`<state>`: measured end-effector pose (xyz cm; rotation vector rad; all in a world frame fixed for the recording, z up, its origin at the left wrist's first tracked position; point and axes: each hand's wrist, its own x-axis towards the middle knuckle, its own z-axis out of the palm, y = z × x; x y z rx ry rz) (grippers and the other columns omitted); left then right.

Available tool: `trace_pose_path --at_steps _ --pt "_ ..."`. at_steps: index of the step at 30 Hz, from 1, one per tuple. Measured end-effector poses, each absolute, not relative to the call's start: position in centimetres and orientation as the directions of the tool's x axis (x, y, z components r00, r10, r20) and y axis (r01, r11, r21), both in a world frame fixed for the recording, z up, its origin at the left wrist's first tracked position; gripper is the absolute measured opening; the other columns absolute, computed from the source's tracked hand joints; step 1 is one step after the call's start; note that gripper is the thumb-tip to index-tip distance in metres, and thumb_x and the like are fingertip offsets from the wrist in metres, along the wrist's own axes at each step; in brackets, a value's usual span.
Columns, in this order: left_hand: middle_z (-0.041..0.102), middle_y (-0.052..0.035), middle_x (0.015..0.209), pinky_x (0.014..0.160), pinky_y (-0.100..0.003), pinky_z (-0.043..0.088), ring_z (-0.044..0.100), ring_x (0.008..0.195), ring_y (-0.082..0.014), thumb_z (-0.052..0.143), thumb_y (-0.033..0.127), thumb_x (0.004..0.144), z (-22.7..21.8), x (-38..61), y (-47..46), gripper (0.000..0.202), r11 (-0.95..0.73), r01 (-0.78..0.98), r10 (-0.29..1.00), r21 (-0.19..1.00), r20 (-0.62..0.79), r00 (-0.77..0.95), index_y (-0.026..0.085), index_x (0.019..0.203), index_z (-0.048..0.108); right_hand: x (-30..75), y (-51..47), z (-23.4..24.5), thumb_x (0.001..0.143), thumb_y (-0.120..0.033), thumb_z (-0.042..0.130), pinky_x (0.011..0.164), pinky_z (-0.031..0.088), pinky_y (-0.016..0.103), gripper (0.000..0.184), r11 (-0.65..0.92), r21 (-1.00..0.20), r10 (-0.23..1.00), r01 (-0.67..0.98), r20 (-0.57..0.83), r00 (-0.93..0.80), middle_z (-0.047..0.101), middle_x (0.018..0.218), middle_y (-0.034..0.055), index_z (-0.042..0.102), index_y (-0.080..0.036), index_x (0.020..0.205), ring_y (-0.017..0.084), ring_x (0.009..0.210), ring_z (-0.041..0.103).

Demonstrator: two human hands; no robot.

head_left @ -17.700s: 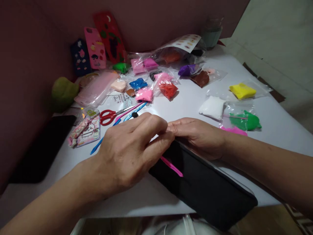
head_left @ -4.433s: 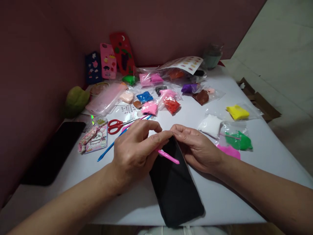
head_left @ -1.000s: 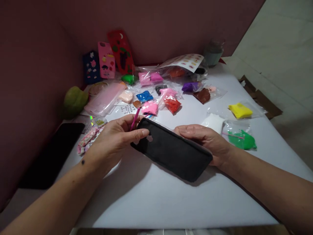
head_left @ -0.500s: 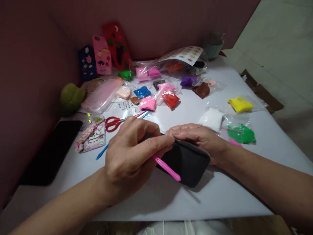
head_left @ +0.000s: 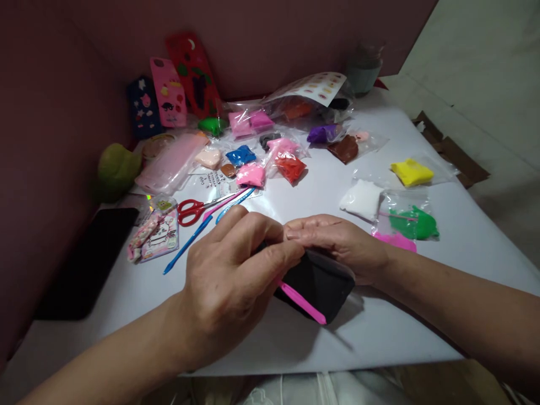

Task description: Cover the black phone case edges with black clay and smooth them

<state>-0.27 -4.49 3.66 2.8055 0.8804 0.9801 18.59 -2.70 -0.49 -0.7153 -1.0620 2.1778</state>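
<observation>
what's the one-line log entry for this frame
left hand: holds pink tool | right hand: holds black case | case: tilted over white table | behind: red scissors, clay bags

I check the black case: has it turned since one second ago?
Yes. The black case now shows less length; its left end sits nearer the white clay bag.

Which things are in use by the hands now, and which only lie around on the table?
In use: left hand, pink tool, right hand, black case.
Lying about: red scissors, yellow clay bag, blue tool.
</observation>
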Motion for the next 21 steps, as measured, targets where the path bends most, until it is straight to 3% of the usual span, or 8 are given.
trace_pose_path --at_steps 14,21 --pt "0.065 -0.005 0.081 0.062 -0.029 0.044 0.052 0.072 -0.0151 0.067 0.004 0.083 3.7 -0.3 -4.3 0.017 -0.848 0.487 0.511 0.21 0.565 0.648 0.013 0.098 0.072 18.6 -2.7 -0.5 0.085 -0.026 0.061 0.058 0.035 0.022 0.022 -0.467 -0.847 0.72 -0.253 -0.198 -0.665 0.047 0.07 -0.0014 0.054 -0.014 0.067 0.009 0.064 0.042" --pt "0.065 -0.0058 0.078 0.061 -0.03 0.046 0.055 0.07 -0.0156 0.068 0.012 0.087 4.0 -1.0 -3.9 0.011 -0.815 0.548 0.55 0.189 0.552 0.627 0.013 0.097 0.072 18.6 -2.4 -0.3 0.08 -0.039 0.068 0.067 0.038 0.025 0.028 -0.496 -0.836 0.747 -0.235 -0.274 -0.605 0.05 0.076 0.0006 0.055 -0.014 0.076 0.012 0.071 0.046"
